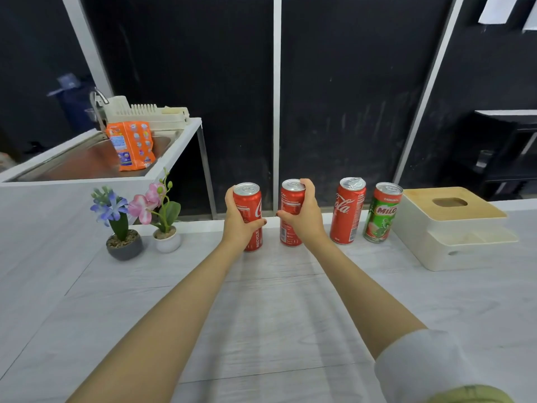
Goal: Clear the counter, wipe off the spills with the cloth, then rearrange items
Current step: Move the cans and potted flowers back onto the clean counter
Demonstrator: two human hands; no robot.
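We see two red cola cans near the back edge of the pale counter [261, 315], each upright and each gripped by a hand. The left hand [238, 222] wraps around the left can [252, 203], with its thumb across the front of the label and its fingers curled behind. The right hand [305, 213] clasps the second can [290, 200] from the right, fingers curling over the rim at the top and the thumb pressing on the label. The two cans stand close together without touching, and we cannot tell whether their bases rest on the counter or sit just above it. To the right we find a third red can [347, 210], and just beside that a green chocolate drink can [382, 212], so the four form a row along the back. Further right, near the green can, sits a white tissue box [453, 251] with a wooden lid. To the left of the cans we see two small potted flowers side by side, a blue one in a grey pot [123, 245] and a pink one in a white pot [168, 242]. Behind them at the far left is a steel sink [87, 164] with an orange packet [132, 145] standing in it, a tap [97, 107] and a cream dish rack [148, 113] at its far end. Both forearms reach forward over the counter, and the right one wears a white sleeve [421, 367].
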